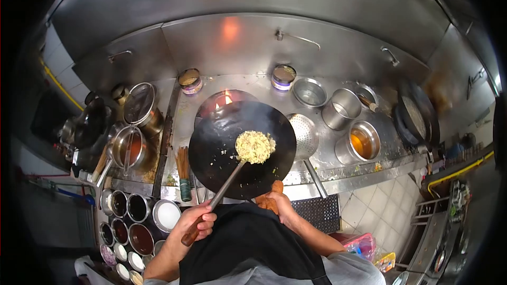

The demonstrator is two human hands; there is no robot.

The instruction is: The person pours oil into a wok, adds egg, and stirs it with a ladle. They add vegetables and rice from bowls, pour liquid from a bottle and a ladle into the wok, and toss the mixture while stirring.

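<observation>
My left hand (pixel 198 221) is wrapped round the wooden handle of a ladle (pixel 228 183). The ladle's bowl is hidden under a heap of pale yellow, crumbly food that looks like fried rice (pixel 255 146), over the black wok (pixel 211 153). A few loose bits stick to the wok's inside. At the wok's near rim, my right hand (pixel 282 204) is closed on an orange-brown cloth (pixel 268 203), which lies against the rim. How the fingers meet the rim under the cloth is hidden. Flames (pixel 227 97) show behind the wok's far edge.
A perforated strainer (pixel 302 137) lies right of the wok, handle toward me. Metal pots, one with orange liquid (pixel 362 143), stand further right. A bamboo brush (pixel 182 171) is on the left. Seasoning containers (pixel 168 215) crowd the lower left. Two tins (pixel 284 76) stand behind.
</observation>
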